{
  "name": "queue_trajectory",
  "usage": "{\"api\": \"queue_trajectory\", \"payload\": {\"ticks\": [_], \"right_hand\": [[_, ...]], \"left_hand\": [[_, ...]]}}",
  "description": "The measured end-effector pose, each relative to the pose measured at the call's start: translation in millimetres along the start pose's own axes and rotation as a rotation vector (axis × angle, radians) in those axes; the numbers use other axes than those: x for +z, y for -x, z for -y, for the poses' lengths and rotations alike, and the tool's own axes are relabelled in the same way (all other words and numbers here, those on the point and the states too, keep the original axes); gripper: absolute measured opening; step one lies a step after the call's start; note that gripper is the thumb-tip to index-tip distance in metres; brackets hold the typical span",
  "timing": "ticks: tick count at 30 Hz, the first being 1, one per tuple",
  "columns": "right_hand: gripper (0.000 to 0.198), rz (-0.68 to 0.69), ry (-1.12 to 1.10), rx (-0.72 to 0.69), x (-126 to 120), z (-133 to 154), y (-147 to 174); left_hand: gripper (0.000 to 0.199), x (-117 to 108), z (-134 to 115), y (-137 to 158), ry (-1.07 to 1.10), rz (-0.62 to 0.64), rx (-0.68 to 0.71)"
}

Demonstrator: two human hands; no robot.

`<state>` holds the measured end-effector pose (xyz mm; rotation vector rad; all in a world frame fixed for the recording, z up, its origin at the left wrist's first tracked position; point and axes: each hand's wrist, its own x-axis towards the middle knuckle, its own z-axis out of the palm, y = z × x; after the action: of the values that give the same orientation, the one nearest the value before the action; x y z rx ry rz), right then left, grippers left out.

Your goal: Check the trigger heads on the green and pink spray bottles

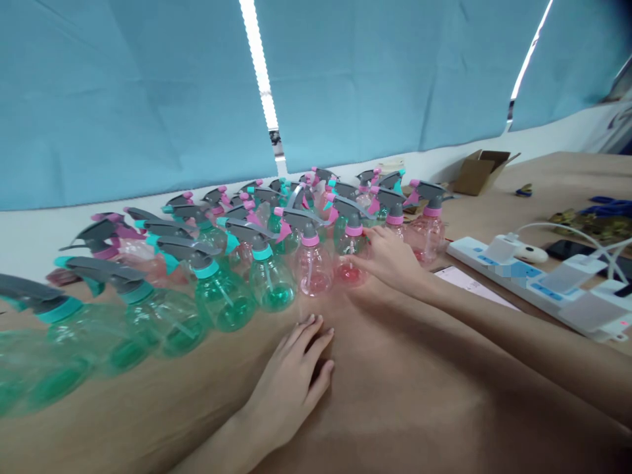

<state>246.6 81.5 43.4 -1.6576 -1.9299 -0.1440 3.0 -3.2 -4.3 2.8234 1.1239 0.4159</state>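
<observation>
My right hand (pixel 390 257) is wrapped round the right side of a pink spray bottle (pixel 345 278), its thumb across the front and its other fingers partly hidden behind. The bottle stands upright on the table, with a pink collar and a grey trigger head. My left hand (pixel 296 378) rests on the brown tabletop (pixel 395 388), fingers stretched and slightly apart, holding nothing. Just left of the gripped bottle stands another pink spray bottle (pixel 315 270), and beyond it a green spray bottle (pixel 271 286) with a turquoise collar. A further pink spray bottle (pixel 428 230) stands behind my right hand.
Several more green and pink spray bottles crowd the back and left, including a green one (pixel 224 303). At right lie a white power strip (pixel 533 280) with chargers and cables, and a sheet-like flat item (pixel 476 288). An open cardboard box (pixel 476 174) stands farther back.
</observation>
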Motion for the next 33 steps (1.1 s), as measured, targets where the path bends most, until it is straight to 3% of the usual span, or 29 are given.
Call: {"api": "queue_trajectory", "payload": {"ticks": [4,7,10,13,18,25,33], "right_hand": [[0.070,-0.010,-0.027,0.000,-9,0,9],[0.058,-0.039,-0.061,0.022,-28,-9,19],[0.037,-0.086,-0.096,0.100,-49,-30,26],[0.042,-0.117,-0.079,0.223,-56,-58,25],[0.057,-0.042,-0.044,0.181,-44,-85,12],[0.070,-0.032,-0.027,0.173,-29,-73,4],[0.072,-0.048,-0.010,0.214,-29,-68,15]], "left_hand": [[0.037,-3,-1,-1,-0.011,0.019,-0.006],[0.037,-3,0,-1,-0.025,0.026,-0.009],[0.036,-3,1,-1,-0.027,0.018,0.000],[0.034,-3,0,-3,0.006,-0.022,-0.024],[0.031,-3,-15,-14,0.065,-0.079,-0.035],[0.031,-1,-43,-35,0.135,-0.116,0.023],[0.038,10,-62,-45,0.233,-0.089,0.084]]}}
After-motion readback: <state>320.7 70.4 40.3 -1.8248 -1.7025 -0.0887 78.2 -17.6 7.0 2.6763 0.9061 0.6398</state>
